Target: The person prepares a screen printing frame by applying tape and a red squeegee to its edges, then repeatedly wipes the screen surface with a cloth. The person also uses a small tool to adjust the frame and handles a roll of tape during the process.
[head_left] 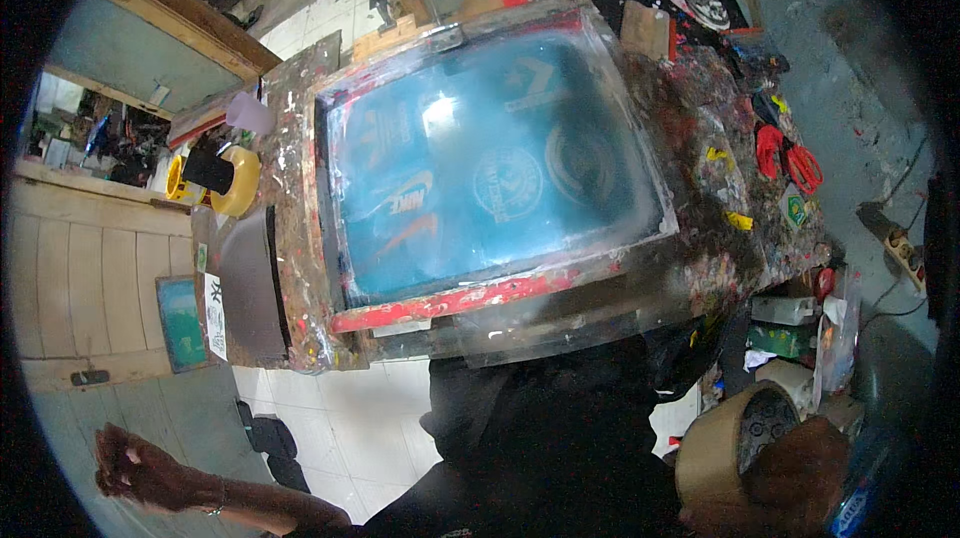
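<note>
My left hand (140,470) is out at the lower left, well away from the table, with a thin bracelet at its wrist. Its fingers are curled in, and whatever they may hold does not show. At the lower right my right hand (800,473), dark and blurred, grips the edge of a wide tan tape roll (708,463). On the table in front of me lies a framed silkscreen (455,203) with a blue-green mesh, on which pale logo shapes show. A red, paint-chipped bar (450,304) forms its near edge.
Left of the screen are a yellow tape roll (243,178), a lilac cup (246,112) and a dark flat panel (252,283). Red-handled scissors (770,150) lie on the paint-stained right side. Boxes (785,311) stand below, and a power strip (903,256) hangs by the wall.
</note>
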`<state>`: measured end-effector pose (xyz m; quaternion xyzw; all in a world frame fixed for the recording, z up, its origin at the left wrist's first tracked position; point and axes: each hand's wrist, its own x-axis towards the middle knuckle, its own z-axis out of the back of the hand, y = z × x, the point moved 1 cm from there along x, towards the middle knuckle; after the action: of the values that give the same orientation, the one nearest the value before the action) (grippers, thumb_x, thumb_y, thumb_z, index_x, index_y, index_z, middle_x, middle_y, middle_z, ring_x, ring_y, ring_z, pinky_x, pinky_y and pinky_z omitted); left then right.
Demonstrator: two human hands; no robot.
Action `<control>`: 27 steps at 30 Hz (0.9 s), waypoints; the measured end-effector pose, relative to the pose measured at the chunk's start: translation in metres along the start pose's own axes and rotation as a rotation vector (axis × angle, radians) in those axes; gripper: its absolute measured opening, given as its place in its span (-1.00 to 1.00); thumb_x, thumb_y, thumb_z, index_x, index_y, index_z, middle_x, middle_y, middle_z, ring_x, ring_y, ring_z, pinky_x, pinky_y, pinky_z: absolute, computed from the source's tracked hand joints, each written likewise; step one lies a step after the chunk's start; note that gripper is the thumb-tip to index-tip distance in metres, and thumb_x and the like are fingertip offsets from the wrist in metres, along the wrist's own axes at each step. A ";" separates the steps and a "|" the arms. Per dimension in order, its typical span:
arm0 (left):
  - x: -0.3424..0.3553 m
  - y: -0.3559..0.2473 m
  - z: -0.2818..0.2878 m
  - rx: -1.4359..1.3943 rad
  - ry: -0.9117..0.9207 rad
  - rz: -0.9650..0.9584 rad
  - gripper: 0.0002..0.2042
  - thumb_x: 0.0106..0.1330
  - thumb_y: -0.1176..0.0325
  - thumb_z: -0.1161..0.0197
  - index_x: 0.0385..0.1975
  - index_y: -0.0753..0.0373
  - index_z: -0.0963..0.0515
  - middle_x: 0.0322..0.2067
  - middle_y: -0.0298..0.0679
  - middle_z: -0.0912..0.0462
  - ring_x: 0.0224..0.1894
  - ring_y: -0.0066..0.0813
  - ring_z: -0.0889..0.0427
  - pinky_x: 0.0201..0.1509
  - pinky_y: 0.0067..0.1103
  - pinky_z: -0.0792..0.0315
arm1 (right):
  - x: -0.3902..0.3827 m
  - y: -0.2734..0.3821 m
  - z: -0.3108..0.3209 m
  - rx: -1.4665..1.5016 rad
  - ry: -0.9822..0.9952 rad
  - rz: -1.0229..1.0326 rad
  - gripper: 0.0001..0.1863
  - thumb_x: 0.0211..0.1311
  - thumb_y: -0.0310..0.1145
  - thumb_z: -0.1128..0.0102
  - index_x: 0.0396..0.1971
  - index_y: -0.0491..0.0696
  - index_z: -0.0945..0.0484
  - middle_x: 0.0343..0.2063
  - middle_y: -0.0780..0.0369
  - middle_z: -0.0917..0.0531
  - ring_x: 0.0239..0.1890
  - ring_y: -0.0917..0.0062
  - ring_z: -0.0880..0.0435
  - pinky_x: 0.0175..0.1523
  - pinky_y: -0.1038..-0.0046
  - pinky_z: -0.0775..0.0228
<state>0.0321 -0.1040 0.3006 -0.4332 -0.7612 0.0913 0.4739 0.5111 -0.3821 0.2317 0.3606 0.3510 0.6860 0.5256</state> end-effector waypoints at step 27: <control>-0.022 0.181 -0.072 -0.848 0.065 0.547 -0.83 0.49 0.37 0.01 -0.33 0.32 -0.28 -0.35 -0.26 -0.25 -0.27 -0.43 -0.25 -0.02 -0.45 -0.25 | -0.145 -0.249 0.081 -0.988 -0.280 -1.402 -0.29 0.34 -0.08 -0.06 0.38 -0.02 -0.07 -0.29 -0.17 -0.63 -0.09 -0.09 -0.57 -0.06 -0.02 -0.42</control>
<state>0.1978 -0.0296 0.2254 -0.7739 -0.5747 -0.1186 0.2384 0.7244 -0.4650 0.0391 -0.1271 0.0865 0.2269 0.9617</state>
